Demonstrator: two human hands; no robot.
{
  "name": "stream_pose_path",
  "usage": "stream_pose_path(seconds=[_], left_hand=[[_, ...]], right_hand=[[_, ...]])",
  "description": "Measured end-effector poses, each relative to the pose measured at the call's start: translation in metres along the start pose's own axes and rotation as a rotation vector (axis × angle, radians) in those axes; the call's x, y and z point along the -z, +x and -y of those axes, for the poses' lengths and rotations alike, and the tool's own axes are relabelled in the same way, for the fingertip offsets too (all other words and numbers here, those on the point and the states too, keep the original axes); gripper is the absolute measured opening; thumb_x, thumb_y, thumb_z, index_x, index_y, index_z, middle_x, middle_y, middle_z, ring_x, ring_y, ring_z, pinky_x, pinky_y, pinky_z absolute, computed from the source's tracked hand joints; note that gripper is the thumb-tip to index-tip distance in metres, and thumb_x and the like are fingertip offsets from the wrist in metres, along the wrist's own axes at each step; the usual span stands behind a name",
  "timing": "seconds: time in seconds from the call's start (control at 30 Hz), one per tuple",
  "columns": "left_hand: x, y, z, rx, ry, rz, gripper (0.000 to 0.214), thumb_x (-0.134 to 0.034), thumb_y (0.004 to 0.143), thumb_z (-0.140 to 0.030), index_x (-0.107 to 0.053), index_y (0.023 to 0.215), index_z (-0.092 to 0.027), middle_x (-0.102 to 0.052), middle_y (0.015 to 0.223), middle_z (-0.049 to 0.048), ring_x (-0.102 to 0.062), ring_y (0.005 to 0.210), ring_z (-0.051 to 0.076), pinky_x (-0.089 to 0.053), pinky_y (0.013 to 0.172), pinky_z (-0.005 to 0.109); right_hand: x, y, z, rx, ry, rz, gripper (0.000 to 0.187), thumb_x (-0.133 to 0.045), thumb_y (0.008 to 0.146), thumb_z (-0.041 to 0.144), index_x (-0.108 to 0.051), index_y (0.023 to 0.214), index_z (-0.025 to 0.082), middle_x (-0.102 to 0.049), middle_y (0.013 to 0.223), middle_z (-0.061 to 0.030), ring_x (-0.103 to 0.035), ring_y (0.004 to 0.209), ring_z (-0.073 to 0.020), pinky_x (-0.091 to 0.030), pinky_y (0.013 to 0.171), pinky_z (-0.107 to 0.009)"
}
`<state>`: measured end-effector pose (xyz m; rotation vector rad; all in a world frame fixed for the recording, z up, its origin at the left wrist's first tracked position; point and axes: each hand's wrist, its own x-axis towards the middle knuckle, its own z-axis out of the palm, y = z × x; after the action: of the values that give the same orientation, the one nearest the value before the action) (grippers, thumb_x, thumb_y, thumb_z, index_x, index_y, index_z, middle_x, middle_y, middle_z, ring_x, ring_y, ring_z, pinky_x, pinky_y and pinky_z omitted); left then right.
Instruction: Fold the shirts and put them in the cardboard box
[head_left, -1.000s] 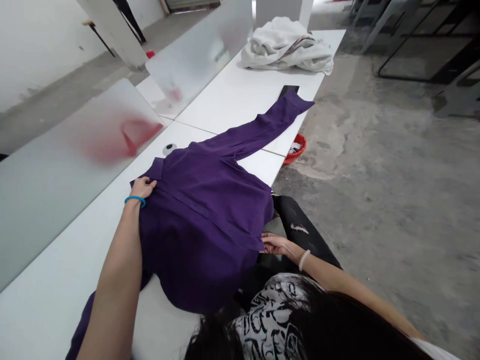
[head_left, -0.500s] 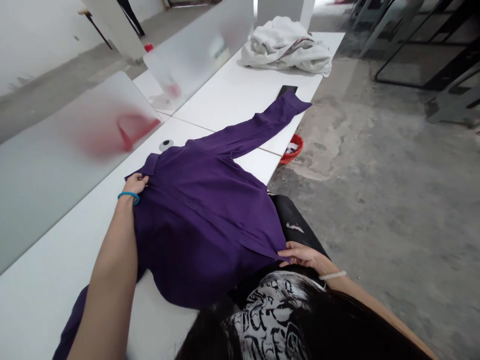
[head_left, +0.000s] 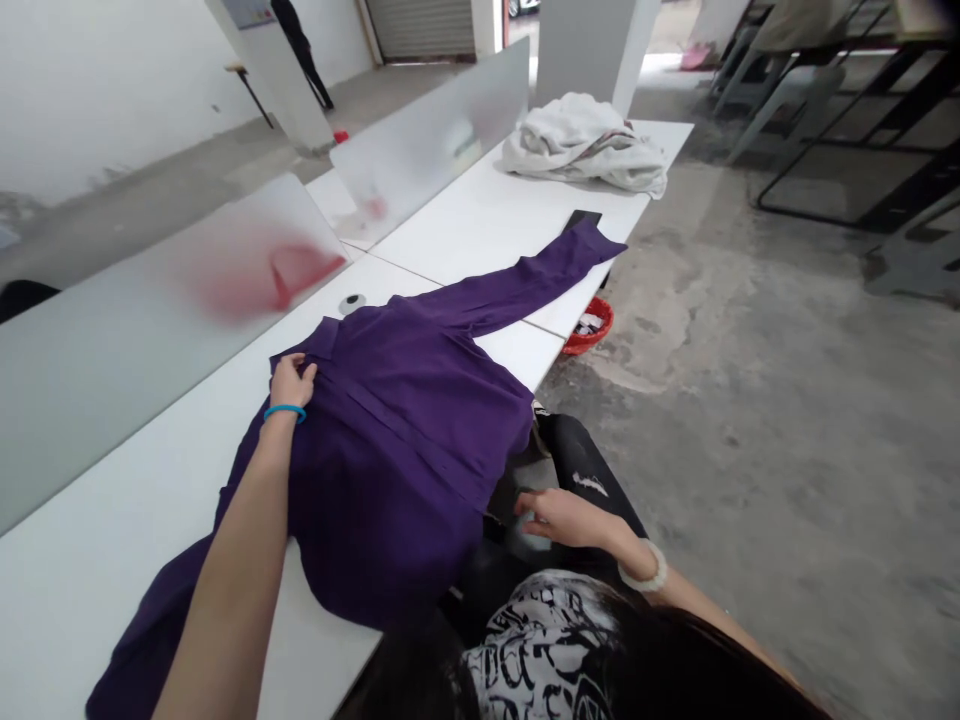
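A purple long-sleeved shirt (head_left: 420, 430) lies spread over the white table (head_left: 465, 225), its front placket running from the collar toward me. One sleeve stretches to the far right; the other trails down at the lower left. The lower hem hangs over the table's edge near my lap. My left hand (head_left: 292, 380), with a blue band at the wrist, is closed on the shirt just below the collar. Above my lap, my right hand (head_left: 562, 517) is apart from the cloth, its fingers loosely curved and nothing in them.
White bundled cloth (head_left: 585, 145) sits at the table's far end. A dark flat object (head_left: 582, 217) lies partly under the sleeve cuff. Frosted partitions (head_left: 150, 320) line the table's left side. Below the right edge is a red basket (head_left: 592, 328). A person (head_left: 302, 50) stands far back.
My right hand has let go of the shirt's lower front edge, which has dropped away from it. My left hand keeps its hold near the collar. The view has tilted up slightly.
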<state>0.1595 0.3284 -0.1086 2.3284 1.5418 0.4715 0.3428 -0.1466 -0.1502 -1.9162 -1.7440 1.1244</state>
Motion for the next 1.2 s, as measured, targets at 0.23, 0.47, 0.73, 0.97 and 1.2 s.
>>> stream_pose_path(seconds=[0.23, 0.47, 0.73, 0.97, 1.2], left_hand=[[0.025, -0.095, 0.015, -0.079, 0.369, 0.018, 0.058, -0.034, 0.089, -0.038, -0.043, 0.132, 0.0, -0.038, 0.142, 0.0253, -0.032, 0.133, 0.038, -0.027, 0.106, 0.056], [0.052, -0.25, 0.072, 0.072, 0.472, -0.098, 0.056, -0.031, 0.088, -0.04, -0.049, 0.131, -0.009, -0.048, 0.137, 0.0186, -0.039, 0.13, 0.036, -0.033, 0.103, 0.055], [0.059, -0.346, 0.069, 0.316, 0.192, -0.253, 0.049, -0.033, 0.089, -0.048, -0.055, 0.121, -0.019, -0.059, 0.125, 0.0099, -0.055, 0.115, 0.025, -0.046, 0.095, 0.038], [0.096, -0.32, 0.113, 0.223, 0.371, -0.188, 0.048, -0.044, 0.082, -0.04, -0.055, 0.124, -0.021, -0.058, 0.12, 0.0109, -0.051, 0.112, 0.03, -0.044, 0.092, 0.047], [0.118, -0.276, 0.187, 0.265, 0.484, -0.108, 0.043, -0.037, 0.082, -0.026, -0.058, 0.118, -0.017, -0.055, 0.127, 0.0127, -0.049, 0.117, 0.031, -0.043, 0.095, 0.046]], right_hand=[[0.094, 0.074, 0.075, 0.429, -0.213, -0.275, 0.025, -0.041, 0.096, 0.031, -0.06, 0.1, 0.017, -0.066, 0.092, -0.0057, -0.061, 0.083, -0.0152, -0.045, 0.076, -0.026], [0.091, 0.251, 0.13, 0.608, -0.605, -0.385, 0.037, -0.037, 0.097, 0.038, -0.056, 0.122, 0.018, -0.048, 0.138, -0.0105, -0.042, 0.126, -0.0275, -0.036, 0.102, -0.047], [0.066, 0.383, 0.151, 0.495, -0.689, -0.309, 0.055, -0.029, 0.096, 0.045, -0.029, 0.146, 0.022, -0.022, 0.153, -0.0062, -0.014, 0.14, -0.0367, -0.016, 0.107, -0.065], [0.059, 0.4, 0.144, 0.467, -0.706, -0.309, 0.055, -0.022, 0.096, 0.046, -0.027, 0.147, 0.025, -0.02, 0.154, -0.0019, -0.013, 0.141, -0.034, -0.016, 0.108, -0.064], [0.068, 0.422, 0.15, 0.38, -0.72, -0.311, 0.055, -0.017, 0.096, 0.045, -0.023, 0.148, 0.026, -0.017, 0.155, -0.0017, -0.011, 0.142, -0.0329, -0.016, 0.108, -0.064]])
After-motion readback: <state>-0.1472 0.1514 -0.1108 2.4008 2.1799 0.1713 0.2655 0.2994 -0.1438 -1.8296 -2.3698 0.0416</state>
